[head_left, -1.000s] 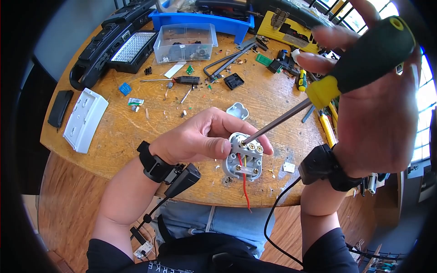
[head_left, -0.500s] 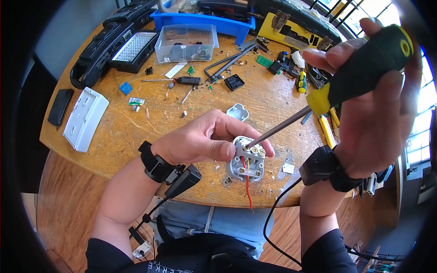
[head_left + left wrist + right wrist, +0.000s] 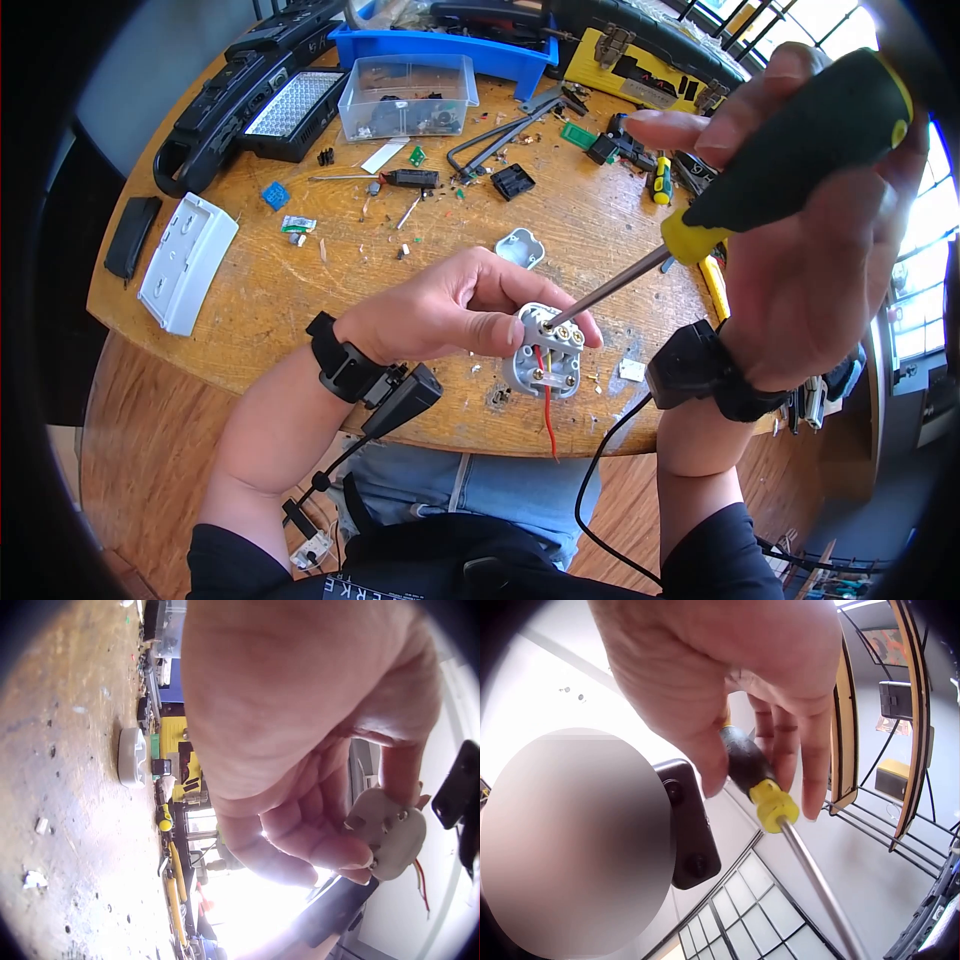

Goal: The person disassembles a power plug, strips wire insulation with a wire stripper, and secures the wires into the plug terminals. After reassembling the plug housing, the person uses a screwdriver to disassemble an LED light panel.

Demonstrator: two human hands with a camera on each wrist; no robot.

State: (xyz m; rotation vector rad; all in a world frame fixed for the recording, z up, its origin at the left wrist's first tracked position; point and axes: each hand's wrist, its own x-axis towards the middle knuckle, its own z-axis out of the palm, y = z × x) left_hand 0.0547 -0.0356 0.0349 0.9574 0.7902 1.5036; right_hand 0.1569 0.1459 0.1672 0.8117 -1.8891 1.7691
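My left hand point(image 3: 445, 312) holds an opened grey electrical connector point(image 3: 530, 375) between thumb and fingers, close above the table's front part. Brass screws line its upper edge, and a clamp with more screws crosses it lower down. Red wire point(image 3: 551, 430) and a yellow one run through it. My right hand point(image 3: 810, 280) grips a large screwdriver point(image 3: 795, 150) by its dark green and yellow handle, some fingers extended. The screwdriver's tip is at the connector's upper left screw. Seen from the left wrist, the connector point(image 3: 397, 836) shows its smooth outer face. Behind it lies a grey cover point(image 3: 520, 248).
On the wooden table point(image 3: 340, 290) are a hacksaw point(image 3: 500, 135), a smaller screwdriver point(image 3: 410, 178), a clear plastic box point(image 3: 410, 95) and a white plastic housing point(image 3: 188, 263). A blue bin point(image 3: 440, 55) and yellow-black toolbox point(image 3: 640, 80) stand at the back. A black cable point(image 3: 590, 480) hangs by the right wrist.
The connector has shifted slightly right and down in my left hand's hold. My right hand has turned about the screwdriver handle and moved a little lower, the tip staying at the same screw.
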